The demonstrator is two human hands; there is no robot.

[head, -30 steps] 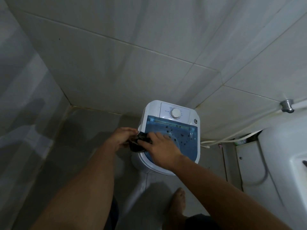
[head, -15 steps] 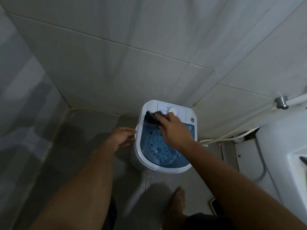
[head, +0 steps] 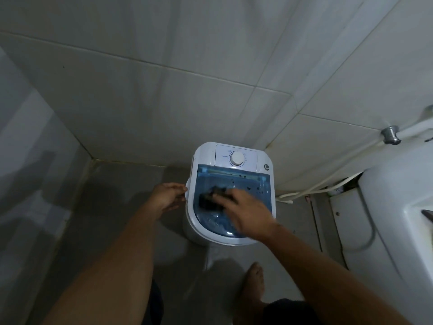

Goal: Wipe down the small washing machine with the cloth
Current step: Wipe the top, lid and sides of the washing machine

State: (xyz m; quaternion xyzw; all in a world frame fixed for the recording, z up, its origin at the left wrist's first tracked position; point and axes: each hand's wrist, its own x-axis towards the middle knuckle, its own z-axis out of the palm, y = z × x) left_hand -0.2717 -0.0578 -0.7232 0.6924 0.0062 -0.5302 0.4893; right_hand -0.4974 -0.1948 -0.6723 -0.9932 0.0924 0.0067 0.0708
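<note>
A small white washing machine (head: 203, 235) stands on the floor by the tiled wall, with a blue see-through lid (head: 255, 184) and a white dial (head: 236, 158) at the back. My right hand (head: 246, 212) presses a dark cloth (head: 209, 198) flat onto the left middle of the lid; the hand is blurred. My left hand (head: 167, 197) rests with fingers apart against the machine's left rim, holding nothing.
A white sink (head: 398, 207) juts in at the right, with a metal wall fitting (head: 390, 135) and white hoses (head: 316, 187) behind the machine. My bare foot (head: 254, 285) stands on the grey floor in front. A tiled wall closes the left side.
My right hand has moved the cloth from the lid's back edge near the dial down to the lid's left middle. The left hand stays at the left rim.
</note>
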